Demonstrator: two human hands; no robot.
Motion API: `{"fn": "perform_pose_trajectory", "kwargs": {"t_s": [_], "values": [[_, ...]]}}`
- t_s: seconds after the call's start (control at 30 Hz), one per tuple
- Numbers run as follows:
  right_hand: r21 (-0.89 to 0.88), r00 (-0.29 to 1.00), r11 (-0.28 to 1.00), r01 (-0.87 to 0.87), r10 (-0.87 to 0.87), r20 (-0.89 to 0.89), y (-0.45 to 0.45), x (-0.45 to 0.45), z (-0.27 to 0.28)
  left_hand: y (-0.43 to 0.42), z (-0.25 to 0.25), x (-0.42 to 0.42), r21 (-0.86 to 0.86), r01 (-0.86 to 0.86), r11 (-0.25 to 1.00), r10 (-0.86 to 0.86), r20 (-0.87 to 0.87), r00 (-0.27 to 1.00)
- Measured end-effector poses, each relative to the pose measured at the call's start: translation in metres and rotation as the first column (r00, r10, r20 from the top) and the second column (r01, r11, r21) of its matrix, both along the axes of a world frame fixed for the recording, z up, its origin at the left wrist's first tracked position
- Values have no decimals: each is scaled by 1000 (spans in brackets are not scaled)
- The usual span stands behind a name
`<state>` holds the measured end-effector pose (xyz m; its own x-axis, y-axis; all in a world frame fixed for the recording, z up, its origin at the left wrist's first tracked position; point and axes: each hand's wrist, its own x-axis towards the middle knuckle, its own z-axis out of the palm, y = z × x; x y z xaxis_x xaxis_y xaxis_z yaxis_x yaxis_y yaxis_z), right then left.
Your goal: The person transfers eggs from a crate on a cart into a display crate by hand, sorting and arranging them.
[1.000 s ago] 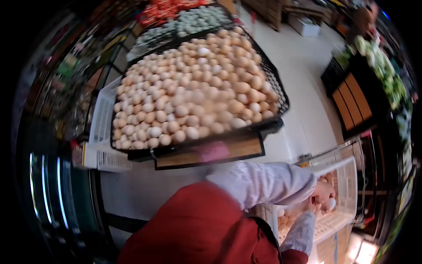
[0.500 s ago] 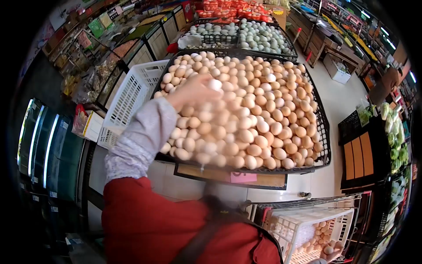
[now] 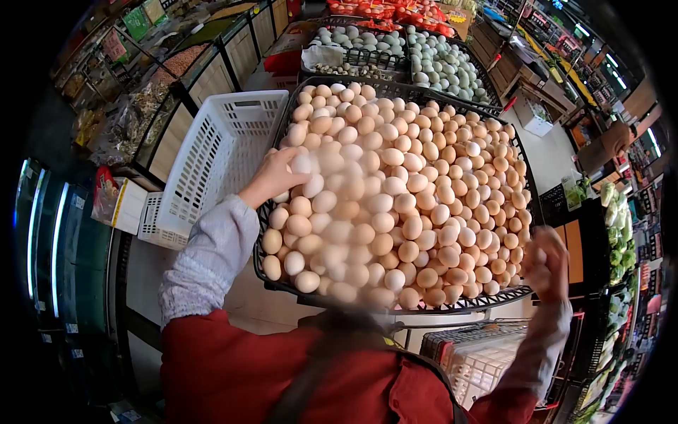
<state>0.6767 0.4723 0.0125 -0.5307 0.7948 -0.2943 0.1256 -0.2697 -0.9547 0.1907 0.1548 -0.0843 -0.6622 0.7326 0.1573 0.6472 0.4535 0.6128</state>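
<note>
Brown eggs [image 3: 441, 212] fill a large black crate [image 3: 538, 205]. At the crate's left side my left hand [image 3: 274, 173] has its thumb and fingers round a pale egg [image 3: 302, 164], low over the pile. My right hand [image 3: 547, 261] is raised at the crate's right edge, its fingers curled and blurred by motion. Something pale and rounded seems to lie in it, but I cannot make it out. A smear on the lens blurs the eggs in the middle left.
A white plastic crate [image 3: 212, 152] stands left of the eggs. Greenish eggs [image 3: 445, 67] lie in trays behind. A cart with a white basket [image 3: 477, 367] is below the right front edge. Vegetables [image 3: 618, 233] are stacked at the right.
My right hand has risen from the white basket to the egg crate's right edge. My left hand has shifted towards the crate's left edge. The view has moved closer to the eggs.
</note>
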Motion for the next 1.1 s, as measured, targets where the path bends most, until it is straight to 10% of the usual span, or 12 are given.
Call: {"fn": "perform_pose_trajectory", "kwargs": {"t_s": [0.13,0.3,0.37,0.5,0.57,1.1], "values": [[-142,948,944,-298,310,73,-34,-180,6,-5,2,15,55,14,998,-12,-36,999],[203,792,766,-610,587,167,-57,-343,-57,-10,-2,38,159,-82,984,94,-69,993],[497,677,461,-736,494,545,-75,-389,-58,-11,-7,43,163,-106,981,116,-57,992],[668,714,269,-694,378,589,-95,-430,-97,-15,-8,50,256,-118,960,118,16,993],[762,764,93,-640,-19,644,-119,-433,-86,-17,-7,53,273,-111,956,120,-16,993],[715,729,170,-678,36,684,-119,-420,-89,-40,3,61,186,-29,982,38,-42,998]]}}
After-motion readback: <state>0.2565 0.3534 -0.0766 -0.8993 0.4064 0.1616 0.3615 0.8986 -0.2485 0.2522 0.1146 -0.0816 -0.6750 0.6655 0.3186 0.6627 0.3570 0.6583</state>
